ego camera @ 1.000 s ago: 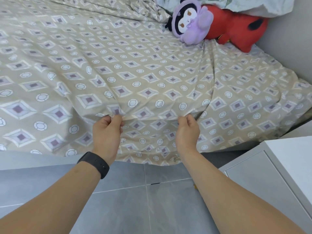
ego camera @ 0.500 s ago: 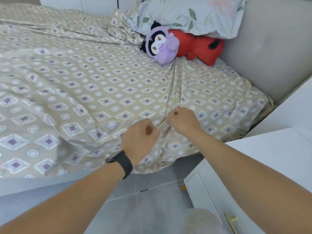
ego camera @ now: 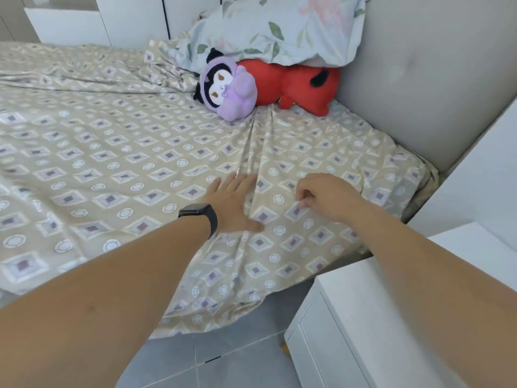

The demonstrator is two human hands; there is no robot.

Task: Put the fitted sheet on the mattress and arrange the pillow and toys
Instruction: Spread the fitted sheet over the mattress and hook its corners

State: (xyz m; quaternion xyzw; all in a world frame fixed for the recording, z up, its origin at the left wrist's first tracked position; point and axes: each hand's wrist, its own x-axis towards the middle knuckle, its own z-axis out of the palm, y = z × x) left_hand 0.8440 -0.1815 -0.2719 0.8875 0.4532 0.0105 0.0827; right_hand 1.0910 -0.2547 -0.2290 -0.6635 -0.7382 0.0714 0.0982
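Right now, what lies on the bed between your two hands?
Only the fitted sheet, seen in the head view: a raised fold runs up between the flat left hand and the right hand toward the purple plush toy.

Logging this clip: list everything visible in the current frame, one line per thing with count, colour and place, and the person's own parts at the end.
fitted sheet: 1, beige with purple diamonds and white rings, spread over the bed, creased, near edge hanging loose over the side
pillow: 1, pale blue with leaf print, at the head end, lying on the red toy
purple plush toy: 1, purple with black-and-white face, on the sheet before the pillow
red plush toy: 1, red with a black patch, behind the purple one
headboard: 1, grey, padded, right
white cabinet: 1, lower right beside the bed
floor tiles: grey, bottom
left hand: flat on the sheet, black watch on the wrist
right hand: fingers curled, pinching the sheet
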